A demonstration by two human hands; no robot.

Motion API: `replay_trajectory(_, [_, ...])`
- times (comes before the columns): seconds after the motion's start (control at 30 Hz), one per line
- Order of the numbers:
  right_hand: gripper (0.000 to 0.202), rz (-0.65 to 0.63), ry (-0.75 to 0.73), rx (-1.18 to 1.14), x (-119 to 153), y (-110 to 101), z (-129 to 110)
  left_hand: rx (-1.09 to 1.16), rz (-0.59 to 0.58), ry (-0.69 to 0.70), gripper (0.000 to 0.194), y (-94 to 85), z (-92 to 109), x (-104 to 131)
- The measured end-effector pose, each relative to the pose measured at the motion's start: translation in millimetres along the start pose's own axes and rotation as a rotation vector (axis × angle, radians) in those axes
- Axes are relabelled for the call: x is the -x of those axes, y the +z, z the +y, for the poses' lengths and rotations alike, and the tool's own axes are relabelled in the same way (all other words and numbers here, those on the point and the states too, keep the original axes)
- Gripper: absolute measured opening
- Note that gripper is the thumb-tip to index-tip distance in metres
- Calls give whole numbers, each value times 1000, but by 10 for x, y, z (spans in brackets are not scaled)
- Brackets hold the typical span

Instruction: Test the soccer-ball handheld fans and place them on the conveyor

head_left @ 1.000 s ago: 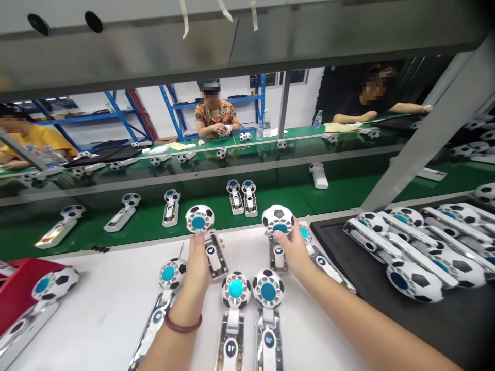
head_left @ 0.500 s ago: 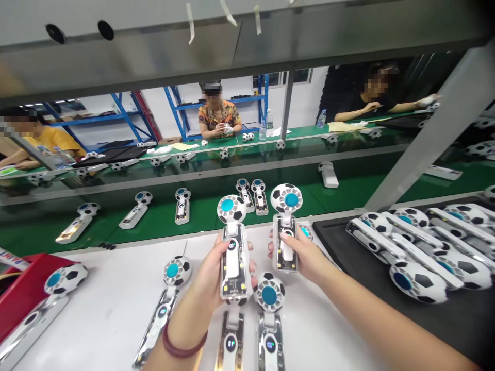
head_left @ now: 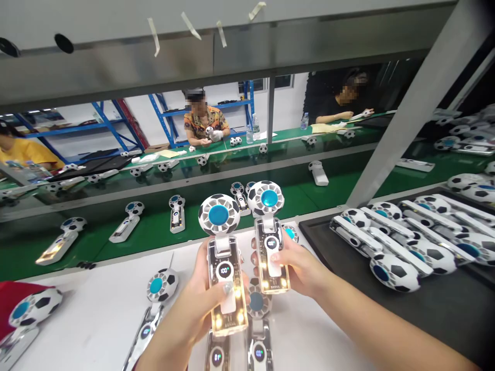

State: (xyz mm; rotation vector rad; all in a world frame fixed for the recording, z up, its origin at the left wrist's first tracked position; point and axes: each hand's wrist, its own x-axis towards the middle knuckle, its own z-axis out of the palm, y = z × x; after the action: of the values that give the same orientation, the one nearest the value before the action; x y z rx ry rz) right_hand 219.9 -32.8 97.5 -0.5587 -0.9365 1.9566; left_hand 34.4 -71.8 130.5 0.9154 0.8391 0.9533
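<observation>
My left hand (head_left: 201, 291) is wrapped round a soccer-patterned device (head_left: 228, 309) with a clear body, a blue-centred round head and a display reading 100. Its lights glow warm yellow. My right hand (head_left: 297, 265) grips a similar lit device (head_left: 271, 257), held slightly higher and to the right, with the thumb on its front. Both devices stand head-up over the white work surface (head_left: 96, 314). Below them lie two more devices, one (head_left: 217, 355) at the left and one (head_left: 259, 353) at the right. Another device (head_left: 145, 332) lies left of my left forearm.
A black tray (head_left: 444, 314) at the right holds several devices (head_left: 394, 270). Beyond the work surface, a green conveyor (head_left: 150, 226) carries spaced devices. A red container (head_left: 19, 293) is at the left edge. A metal post (head_left: 406, 113) slants at the right. Co-workers sit across.
The lights on both held devices have come on. My left thumb has moved lower on its device. The whole view has shifted, with the surroundings now further left.
</observation>
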Motion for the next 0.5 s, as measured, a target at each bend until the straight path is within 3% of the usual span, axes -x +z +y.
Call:
replay_trajectory(0.3, [45, -20, -18, 28, 33, 79, -12, -17, 66, 25, 84, 18, 7, -2])
replay_trajectory(0.5, [57, -39, -39, 17, 40, 66, 4, -29, 58, 40, 80, 10, 3, -3])
